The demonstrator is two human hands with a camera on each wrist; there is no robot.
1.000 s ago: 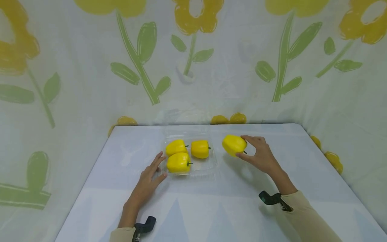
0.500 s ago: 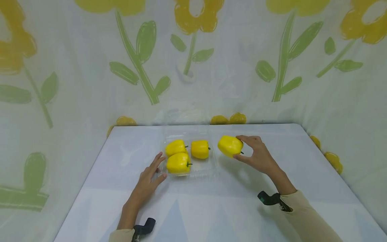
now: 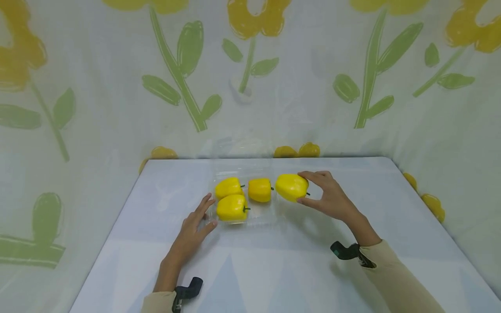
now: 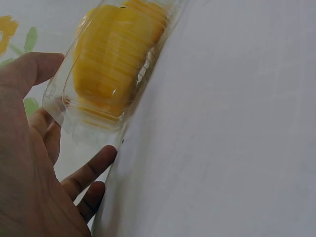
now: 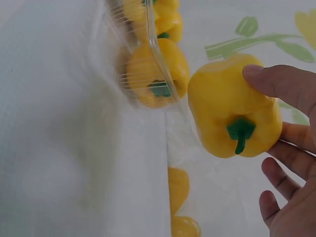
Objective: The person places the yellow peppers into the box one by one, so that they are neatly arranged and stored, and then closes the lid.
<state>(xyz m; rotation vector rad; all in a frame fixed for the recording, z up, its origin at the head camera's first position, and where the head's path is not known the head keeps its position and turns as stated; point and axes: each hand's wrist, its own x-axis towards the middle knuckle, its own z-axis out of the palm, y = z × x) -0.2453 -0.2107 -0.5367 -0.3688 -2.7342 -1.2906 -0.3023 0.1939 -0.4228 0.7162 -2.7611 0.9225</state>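
A yellow bell pepper [image 3: 291, 187] with a green stem is pinched between the thumb and fingers of my right hand [image 3: 328, 198]. It is held above the table, beside the right edge of a clear plastic clamshell box [image 3: 261, 217]. Inside the box lie three more yellow peppers: one at back left [image 3: 228, 188], one at front left [image 3: 232, 208] and one at back right [image 3: 259, 190]. My left hand [image 3: 191, 230] is spread at the box's left side, thumb and fingertips at its wall. In the left wrist view, its thumb meets the plastic box [image 4: 57, 101].
The box's transparent lid [image 3: 242, 150] stands raised at the back, hard to make out. A white table [image 3: 305, 274] with pale blue triangles lies under everything. Behind it hangs a flower-printed cloth [image 3: 297, 87]. Each wrist wears a black camera mount [image 3: 344, 251].
My right hand has carried its pepper leftward, closer to the box. The left hand stays at the box's side. The head view has tilted slightly downward.
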